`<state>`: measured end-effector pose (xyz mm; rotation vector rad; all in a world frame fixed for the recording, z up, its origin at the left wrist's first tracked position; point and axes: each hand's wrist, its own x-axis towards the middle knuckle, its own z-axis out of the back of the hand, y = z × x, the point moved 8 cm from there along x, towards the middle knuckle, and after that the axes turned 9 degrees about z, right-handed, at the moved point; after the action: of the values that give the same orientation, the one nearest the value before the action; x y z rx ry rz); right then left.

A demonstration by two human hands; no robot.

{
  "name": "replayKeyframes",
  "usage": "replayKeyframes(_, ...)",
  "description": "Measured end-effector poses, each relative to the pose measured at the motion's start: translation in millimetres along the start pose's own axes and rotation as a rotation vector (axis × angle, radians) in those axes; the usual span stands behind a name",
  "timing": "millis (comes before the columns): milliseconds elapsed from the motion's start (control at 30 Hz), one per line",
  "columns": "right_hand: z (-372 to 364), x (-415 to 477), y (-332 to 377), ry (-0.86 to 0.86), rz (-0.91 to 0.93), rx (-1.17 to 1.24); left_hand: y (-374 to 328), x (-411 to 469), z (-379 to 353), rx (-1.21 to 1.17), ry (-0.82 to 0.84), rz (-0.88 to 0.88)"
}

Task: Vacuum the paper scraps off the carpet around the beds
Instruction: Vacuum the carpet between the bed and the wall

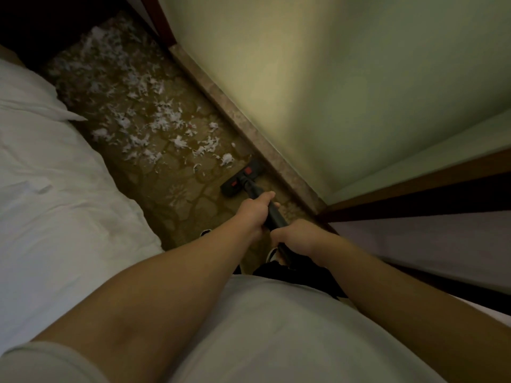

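Note:
White paper scraps [163, 120] lie scattered thickly over the patterned brown carpet [177, 197] in the narrow strip between the bed and the wall. A black vacuum head [241, 178] with red marks rests on the carpet just short of the nearest scraps, close to the skirting. Its black tube [272, 212] runs back towards me. My left hand [254, 211] grips the tube higher up, and my right hand [297, 239] grips it lower, nearer my body.
A bed with white bedding [55, 175] fills the left side. A pale wall [331, 92] with a stone-like skirting [249, 128] bounds the right. Dark wood trim [414, 197] stands at the right. My shoes [272, 254] are on the carpet.

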<state>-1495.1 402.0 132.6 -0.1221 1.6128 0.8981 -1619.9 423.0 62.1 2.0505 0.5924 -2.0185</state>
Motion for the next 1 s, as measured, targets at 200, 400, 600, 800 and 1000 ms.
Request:
replayKeyframes(200,-8.1,20.0,37.1,-0.022,-0.007,0.01,-41.4,5.1,17.3,0.018,0.009,-0.047)
replayKeyframes(400,-42.3,67.4,100.2,-0.015,-0.018,0.013,-110.4,17.1,67.6,0.013,-0.007,-0.056)
replayKeyframes(600,-94.8,112.1,187.5,-0.002,-0.044,-0.011,-192.2,26.7,144.4,0.036,-0.026,-0.009)
replayKeyframes(800,-150.9,166.5,284.5,0.036,-0.029,-0.021,-286.1,29.0,224.2,0.031,-0.06,-0.021)
replayKeyframes(1000,-187.5,204.7,333.9,0.071,-0.009,-0.046,-336.2,35.7,277.5,-0.029,-0.1,-0.042)
